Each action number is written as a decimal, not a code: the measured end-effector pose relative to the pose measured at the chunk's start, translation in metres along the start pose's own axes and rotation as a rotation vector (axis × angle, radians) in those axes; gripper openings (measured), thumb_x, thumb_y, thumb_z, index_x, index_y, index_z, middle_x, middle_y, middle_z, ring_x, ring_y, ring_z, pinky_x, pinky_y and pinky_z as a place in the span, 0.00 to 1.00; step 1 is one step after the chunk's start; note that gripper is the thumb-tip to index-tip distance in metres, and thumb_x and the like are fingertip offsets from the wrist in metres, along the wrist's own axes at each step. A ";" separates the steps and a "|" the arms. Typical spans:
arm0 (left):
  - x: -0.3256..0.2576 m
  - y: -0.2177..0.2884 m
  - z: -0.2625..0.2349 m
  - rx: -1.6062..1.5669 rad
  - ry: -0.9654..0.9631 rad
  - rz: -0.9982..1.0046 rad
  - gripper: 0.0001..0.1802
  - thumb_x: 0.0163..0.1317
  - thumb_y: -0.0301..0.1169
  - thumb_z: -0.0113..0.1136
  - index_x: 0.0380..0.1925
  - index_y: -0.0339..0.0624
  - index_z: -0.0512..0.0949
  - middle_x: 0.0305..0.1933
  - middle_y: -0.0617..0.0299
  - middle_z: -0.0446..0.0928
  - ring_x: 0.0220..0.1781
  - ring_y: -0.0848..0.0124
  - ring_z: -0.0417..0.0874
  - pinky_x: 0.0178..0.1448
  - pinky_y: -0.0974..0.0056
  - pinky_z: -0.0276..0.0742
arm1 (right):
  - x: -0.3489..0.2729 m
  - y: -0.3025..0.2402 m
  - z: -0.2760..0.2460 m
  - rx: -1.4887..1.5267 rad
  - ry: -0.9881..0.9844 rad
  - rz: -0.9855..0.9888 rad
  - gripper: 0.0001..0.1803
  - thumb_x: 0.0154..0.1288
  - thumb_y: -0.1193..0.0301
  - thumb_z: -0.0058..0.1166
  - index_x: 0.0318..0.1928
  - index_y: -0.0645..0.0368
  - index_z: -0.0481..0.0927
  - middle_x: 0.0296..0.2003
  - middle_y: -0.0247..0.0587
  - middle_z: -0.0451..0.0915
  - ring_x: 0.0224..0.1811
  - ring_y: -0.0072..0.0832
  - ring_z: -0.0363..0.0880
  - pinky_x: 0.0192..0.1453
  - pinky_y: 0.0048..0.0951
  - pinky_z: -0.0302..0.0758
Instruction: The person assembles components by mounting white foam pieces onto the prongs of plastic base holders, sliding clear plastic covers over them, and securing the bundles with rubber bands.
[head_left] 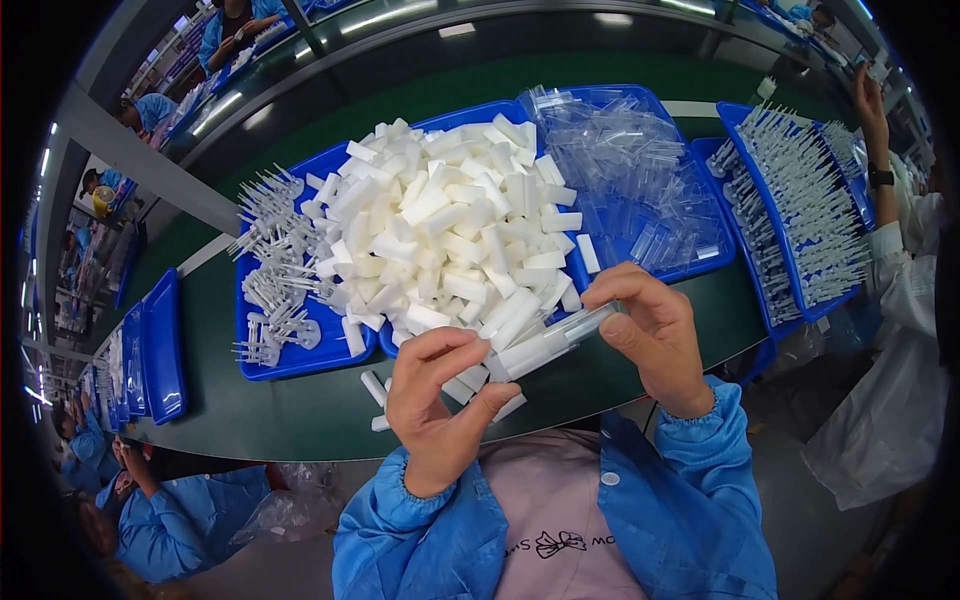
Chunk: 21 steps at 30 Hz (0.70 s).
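My left hand (438,402) pinches the near-left end of a white foam stick (532,352), where something translucent shows between the thumb and fingers. My right hand (658,338) grips a clear plastic tube (585,324) between thumb and forefinger. Stick and tube lie in one line, meeting or overlapping between the hands; how deep the foam sits inside is hard to make out. Just beyond them rises a big heap of white foam sticks (430,210) in a blue tray. A few loose foam sticks (375,388) lie on the green table beside my left hand.
Left of the heap, a blue tray (262,372) carries white stemmed plastic parts (275,300). Another blue tray (690,268) at the right holds clear plastic pieces (610,150). Stacked trays of stemmed parts (800,210) stand farther right, near a co-worker's arm (873,130).
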<state>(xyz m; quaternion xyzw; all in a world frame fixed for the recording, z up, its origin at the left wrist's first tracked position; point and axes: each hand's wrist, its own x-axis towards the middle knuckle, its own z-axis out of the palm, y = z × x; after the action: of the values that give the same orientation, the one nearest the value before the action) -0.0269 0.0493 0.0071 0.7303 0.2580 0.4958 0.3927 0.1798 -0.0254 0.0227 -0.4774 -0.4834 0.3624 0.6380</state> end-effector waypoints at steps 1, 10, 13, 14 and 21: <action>0.001 0.004 0.004 0.029 0.024 0.000 0.24 0.39 0.21 0.74 0.41 0.37 0.81 0.45 0.55 0.74 0.45 0.67 0.77 0.48 0.66 0.78 | 0.000 0.000 0.001 0.000 0.001 0.003 0.11 0.61 0.73 0.58 0.42 0.65 0.77 0.41 0.40 0.76 0.44 0.25 0.73 0.53 0.26 0.66; 0.012 0.008 0.009 0.283 -0.026 0.233 0.19 0.38 0.20 0.70 0.36 0.39 0.83 0.41 0.52 0.75 0.36 0.66 0.82 0.35 0.67 0.82 | 0.002 0.004 0.006 -0.017 0.081 -0.090 0.06 0.57 0.79 0.57 0.35 0.62 0.76 0.35 0.38 0.75 0.40 0.23 0.71 0.48 0.24 0.66; 0.013 0.012 0.008 0.342 -0.025 0.277 0.18 0.38 0.20 0.69 0.35 0.38 0.83 0.38 0.54 0.76 0.33 0.66 0.83 0.33 0.67 0.81 | 0.002 0.002 0.006 -0.051 0.061 -0.112 0.06 0.56 0.80 0.57 0.35 0.62 0.76 0.35 0.37 0.75 0.40 0.23 0.72 0.48 0.24 0.66; 0.014 0.011 0.008 0.374 -0.028 0.308 0.17 0.38 0.21 0.69 0.34 0.38 0.82 0.36 0.54 0.77 0.31 0.66 0.83 0.33 0.68 0.81 | 0.002 0.002 0.006 -0.004 0.052 -0.074 0.06 0.56 0.80 0.57 0.35 0.62 0.76 0.35 0.37 0.75 0.40 0.23 0.72 0.48 0.24 0.66; 0.014 0.006 0.007 0.345 -0.005 0.280 0.15 0.37 0.20 0.67 0.31 0.38 0.82 0.36 0.56 0.77 0.30 0.67 0.82 0.32 0.69 0.79 | 0.004 0.004 0.005 -0.298 0.031 -0.245 0.06 0.55 0.80 0.58 0.35 0.62 0.76 0.34 0.37 0.75 0.39 0.23 0.71 0.48 0.25 0.67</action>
<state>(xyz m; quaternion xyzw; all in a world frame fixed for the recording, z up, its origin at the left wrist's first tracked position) -0.0151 0.0540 0.0180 0.8165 0.2344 0.4922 0.1899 0.1758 -0.0192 0.0206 -0.5097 -0.5763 0.1991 0.6070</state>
